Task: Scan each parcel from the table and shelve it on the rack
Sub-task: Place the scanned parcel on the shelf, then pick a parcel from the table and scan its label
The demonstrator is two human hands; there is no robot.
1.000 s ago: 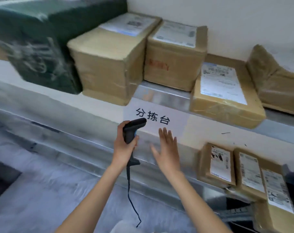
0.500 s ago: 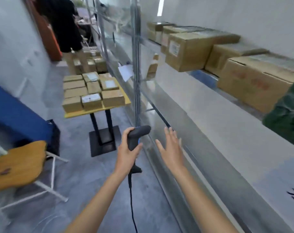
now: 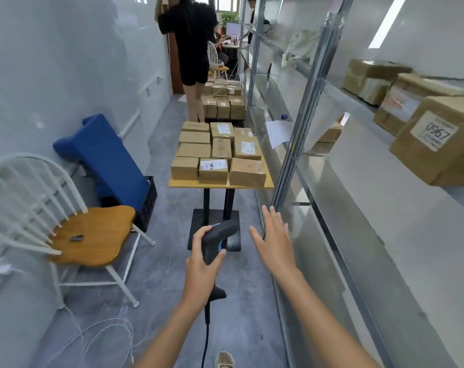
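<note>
While the left hand (image 3: 201, 269) grips the scanner (image 3: 217, 241) and the right hand (image 3: 274, 241) hangs spread and empty, parcels (image 3: 217, 152) wait ahead, needing a reach.

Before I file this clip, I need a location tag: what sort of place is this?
Most likely a small parcel sorting or storage room. Labelled cardboard parcels cover a yellow table, more boxes sit on a metal rack along the right, and the left hand holds a corded barcode scanner.
</note>
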